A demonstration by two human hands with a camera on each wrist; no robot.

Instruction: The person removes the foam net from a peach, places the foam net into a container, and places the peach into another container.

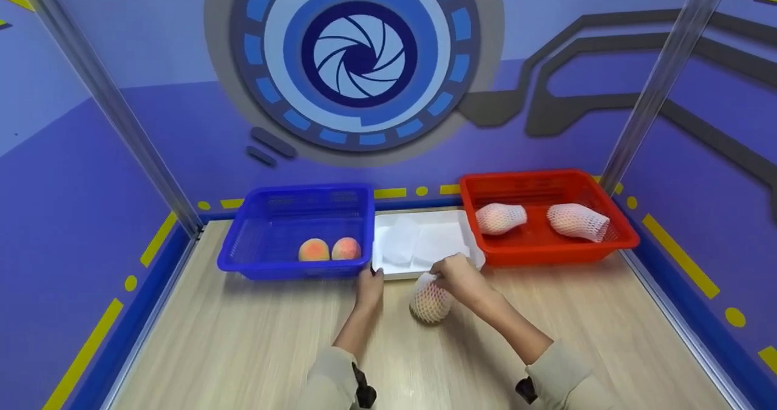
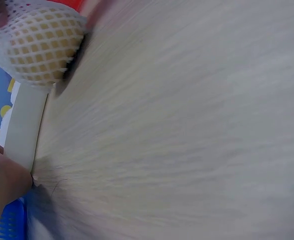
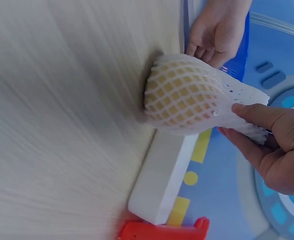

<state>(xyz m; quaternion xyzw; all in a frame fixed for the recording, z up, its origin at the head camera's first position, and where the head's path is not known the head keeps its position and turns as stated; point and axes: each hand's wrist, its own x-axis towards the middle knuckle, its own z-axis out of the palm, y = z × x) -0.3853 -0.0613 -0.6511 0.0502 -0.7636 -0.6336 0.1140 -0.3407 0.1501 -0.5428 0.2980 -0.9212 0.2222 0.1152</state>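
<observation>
A peach in a white foam net [image 1: 430,300] stands upright on the table in front of the white tray [image 1: 470,228]. My right hand [image 1: 464,279] pinches the gathered top of its net between thumb and fingers, as the right wrist view shows with the netted peach [image 3: 182,95] and the right hand [image 3: 282,145]. My left hand [image 1: 369,285] holds the tray's front left corner, beside the blue basket [image 1: 297,270]. In the right wrist view the netted peach partly hides the left hand's [image 3: 217,35] fingertips.
Two bare peaches, one at left [image 1: 314,250] and one at right [image 1: 346,249], lie in the blue basket. The red basket [image 1: 552,253] at right holds two netted fruits, one [image 1: 501,218] left and one [image 1: 578,222] right. White sheets [image 1: 400,240] lie in the tray. A wall stands behind.
</observation>
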